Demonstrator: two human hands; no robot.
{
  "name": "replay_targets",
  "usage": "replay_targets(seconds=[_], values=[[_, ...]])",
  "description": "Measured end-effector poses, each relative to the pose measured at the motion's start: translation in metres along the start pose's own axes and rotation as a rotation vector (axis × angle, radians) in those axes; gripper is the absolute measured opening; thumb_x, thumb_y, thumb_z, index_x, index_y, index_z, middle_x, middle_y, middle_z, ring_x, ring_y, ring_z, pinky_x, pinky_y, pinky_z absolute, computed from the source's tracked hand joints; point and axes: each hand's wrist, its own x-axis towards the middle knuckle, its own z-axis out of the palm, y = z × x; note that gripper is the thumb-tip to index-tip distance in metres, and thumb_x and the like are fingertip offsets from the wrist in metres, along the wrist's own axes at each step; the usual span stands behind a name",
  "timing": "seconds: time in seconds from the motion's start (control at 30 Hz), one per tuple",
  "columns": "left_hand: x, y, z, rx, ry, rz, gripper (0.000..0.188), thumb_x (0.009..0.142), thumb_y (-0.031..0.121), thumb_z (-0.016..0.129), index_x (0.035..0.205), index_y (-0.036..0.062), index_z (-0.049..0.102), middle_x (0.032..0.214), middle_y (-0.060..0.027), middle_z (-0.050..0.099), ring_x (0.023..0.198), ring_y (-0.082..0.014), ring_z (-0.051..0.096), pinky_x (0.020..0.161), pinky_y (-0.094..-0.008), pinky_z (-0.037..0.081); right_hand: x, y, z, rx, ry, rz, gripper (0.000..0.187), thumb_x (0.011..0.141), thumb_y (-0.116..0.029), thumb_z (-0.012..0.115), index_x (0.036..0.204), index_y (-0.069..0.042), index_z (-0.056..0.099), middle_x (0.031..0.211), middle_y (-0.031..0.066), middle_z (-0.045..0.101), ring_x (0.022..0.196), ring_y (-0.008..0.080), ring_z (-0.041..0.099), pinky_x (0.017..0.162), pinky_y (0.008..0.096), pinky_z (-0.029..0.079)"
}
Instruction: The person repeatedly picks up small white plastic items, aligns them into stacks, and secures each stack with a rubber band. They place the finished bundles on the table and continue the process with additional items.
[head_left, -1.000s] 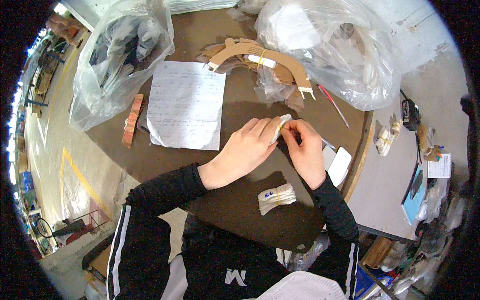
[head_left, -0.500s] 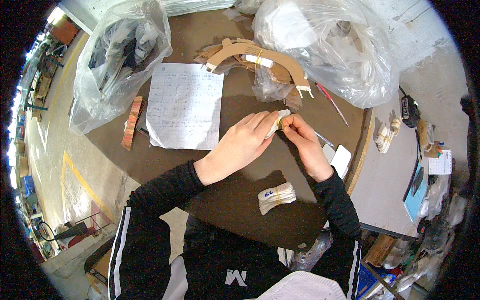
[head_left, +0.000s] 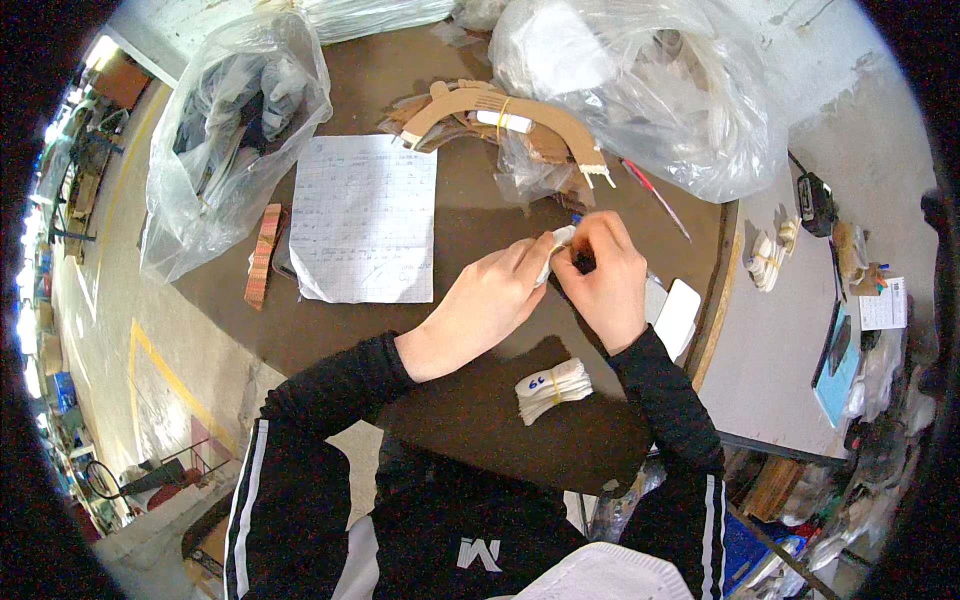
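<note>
Broad brown bench [head_left: 390, 70] with a pale edging strip [head_left: 718, 300] at right; grey second bench [head_left: 765, 380] just beside it. Pale, stained wall [head_left: 825, 60] at upper right. To the left, light floor [head_left: 105, 300] with a yellow line [head_left: 180, 380], then clutter too blurred to tell, edged by bright white light [head_left: 103, 52].

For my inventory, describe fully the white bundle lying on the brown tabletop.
The white bundle looks like layered thin strips, perhaps cloth, with a yellow band around its middle and blue handwriting at its left end. It lies slightly askew on the brown tabletop, touched by neither the left hand nor the right hand.
</note>
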Motion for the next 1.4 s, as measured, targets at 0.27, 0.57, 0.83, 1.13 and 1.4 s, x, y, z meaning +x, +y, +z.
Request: replay_targets(seconds=[0.27, 0.57, 0.83, 1.13, 1.4], values=[[0.009, 0.004, -0.008, -0.006, -0.008, 0.046, 0.056, 0.076, 0.003, 0.068, 0.129, -0.0024, 0.048, 0.114, -0.0196, 0.060, 0.093, -0.0363, 0.064, 0.079, -0.0396, 0.055, -0.002, 0.010, 0.002, 0.008, 0.082, 0.073, 0.027, 0.080, -0.003, 0.068, 0.107, -0.001, 0.065, 0.084, 0.0158, 0.069, 0.070, 0.0238, 0.069, 0.064, 0.0315, 0.053], [0.003, -0.011, 0.006, 0.147, 0.096, 0.243, 0.045, 0.084, 0.009, 0.052, 0.128, -0.0028, 0.047, 0.103, -0.0173, 0.061, 0.091, -0.0303, 0.065, 0.076, -0.0355, 0.057, 0.006, 0.010, -0.016, 0.158, -0.102, 0.366, 0.018, 0.083, -0.005, 0.065, 0.098, 0.004, 0.071, 0.090, 0.0163, 0.072, 0.083, 0.0194, 0.068, 0.079, 0.0313, 0.052], [0.005, -0.007, -0.010, 0.041, 0.217, 0.266, 0.048, 0.083, 0.011, 0.062, 0.127, -0.0044, 0.049, 0.101, -0.0147, 0.060, 0.089, -0.0264, 0.066, 0.071, -0.0326, 0.058, 0.004, 0.006, -0.012, 0.807, -0.009, 0.707, 0.011, 0.086, -0.005, 0.058, 0.092, 0.003, 0.065, 0.081, 0.0041, 0.064, 0.072, 0.0117, 0.061, 0.064, 0.0242, 0.050], [0.012, -0.007, -0.018, -0.578, 0.185, -0.026, 0.043, 0.083, 0.011, 0.068, 0.123, -0.0023, 0.058, 0.103, -0.0156, 0.068, 0.088, -0.0240, 0.068, 0.079, -0.0323, 0.056, 0.001, 0.012, -0.017, 1.115, -0.168, 0.653, 0.008, 0.089, -0.004, 0.054, 0.093, -0.001, 0.060, 0.085, 0.0057, 0.063, 0.071, 0.0120, 0.059, 0.065, 0.0247, 0.050], [0.012, -0.013, -0.012, -0.902, 0.240, -0.369, 0.044, 0.079, 0.018, 0.074, 0.116, -0.0036, 0.063, 0.089, -0.0154, 0.071, 0.081, -0.0136, 0.066, 0.074, -0.0301, 0.052, -0.008, 0.002, -0.016, 0.453, -0.136, 0.242, 0.014, 0.085, 0.005, 0.051, 0.096, 0.001, 0.060, 0.085, 0.0044, 0.061, 0.072, 0.0110, 0.055, 0.068, 0.0250, 0.045]])
